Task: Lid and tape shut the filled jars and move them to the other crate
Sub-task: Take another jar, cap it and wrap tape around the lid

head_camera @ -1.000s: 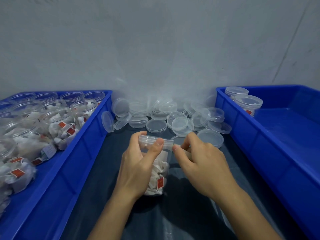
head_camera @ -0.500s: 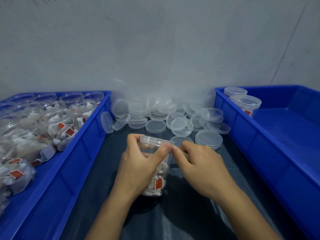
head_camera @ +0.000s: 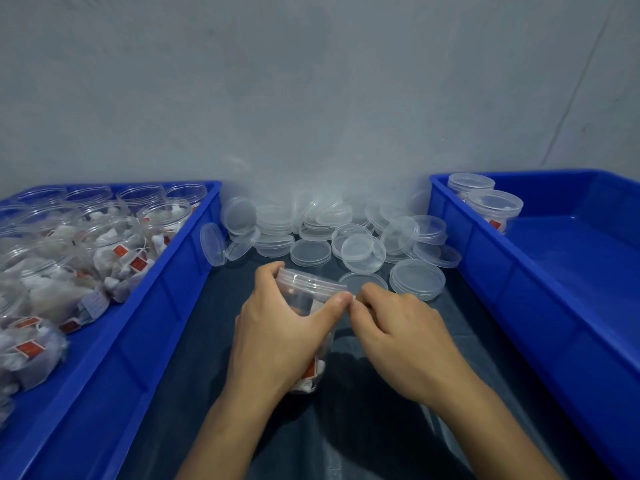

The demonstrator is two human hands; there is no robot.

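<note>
Left hand (head_camera: 277,334) grip is curled round the lidded jar (head_camera: 308,306), thumb under the lid (head_camera: 311,284) rim. Right hand (head_camera: 398,334) grip, fingers curled, pinches at the lid edge beside that thumb; what it pinches cannot be told. Jar stands on dark table (head_camera: 363,427). Blue crates flank both grips: left crate (head_camera: 145,323) of open jars, right crate (head_camera: 554,289) mostly bare. Clear round lids (head_camera: 363,252) heaped beyond.
</note>
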